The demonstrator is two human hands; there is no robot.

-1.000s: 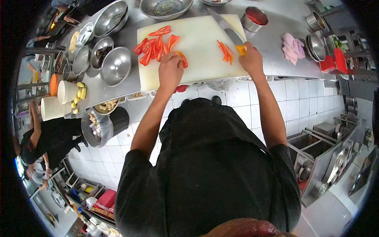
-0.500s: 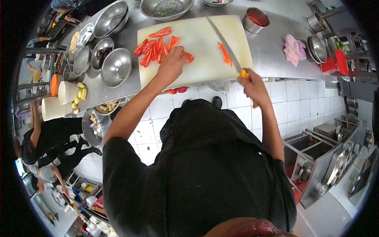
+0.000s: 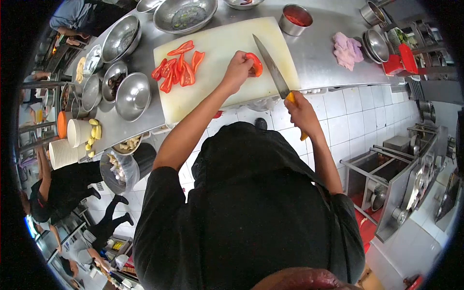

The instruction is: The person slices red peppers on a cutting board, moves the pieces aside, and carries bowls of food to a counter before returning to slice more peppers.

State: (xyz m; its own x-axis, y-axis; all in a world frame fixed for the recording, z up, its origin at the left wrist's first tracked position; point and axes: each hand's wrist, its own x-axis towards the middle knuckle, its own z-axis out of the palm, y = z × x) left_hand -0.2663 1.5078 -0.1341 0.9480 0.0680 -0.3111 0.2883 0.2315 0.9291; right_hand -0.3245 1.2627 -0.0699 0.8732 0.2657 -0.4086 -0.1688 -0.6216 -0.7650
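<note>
My left hand (image 3: 238,72) is closed on a curved red pepper piece (image 3: 254,64) over the right half of the white cutting board (image 3: 220,46). A large kitchen knife (image 3: 271,64) is in my right hand (image 3: 304,115), my fingers wrapped round its yellow handle. Its blade slants up and left across the board, just right of the pepper piece, and seems not to touch it. Several more red pepper pieces (image 3: 187,75) lie in a loose group on the board's left side.
Steel bowls (image 3: 133,96) stand left of the board, with one large bowl (image 3: 186,17) behind it. A steel pot (image 3: 296,20) with red contents stands at the back right, and a pink cloth (image 3: 345,50) lies farther right. Other people (image 3: 63,193) are at the left.
My left hand has carried one pepper piece rightward from the group toward the knife. My head view has shifted slightly. The thin red strips seen earlier no longer show separately.
</note>
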